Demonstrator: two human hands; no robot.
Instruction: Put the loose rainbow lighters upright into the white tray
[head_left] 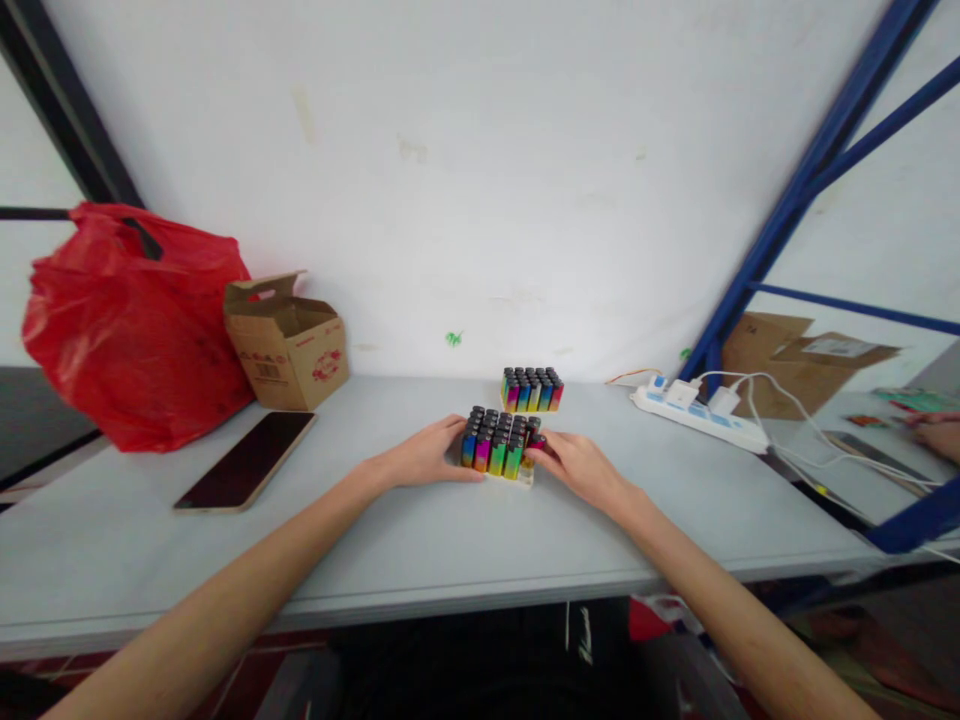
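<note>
At bench [420, 540] centre, left hand [420, 455] and right hand [574, 465] are flanking the near lighter tray [499, 450], fingers pressing its sides, steadying it; second lighter tray [531, 390] sitting just behind.

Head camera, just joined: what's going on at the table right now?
A person has both hands on a tray of colourful lighters on a grey table. The left hand rests against its left side; the right hand touches a lighter at its right edge. A second tray of lighters stands behind, apart. A phone lies to the left.
</note>
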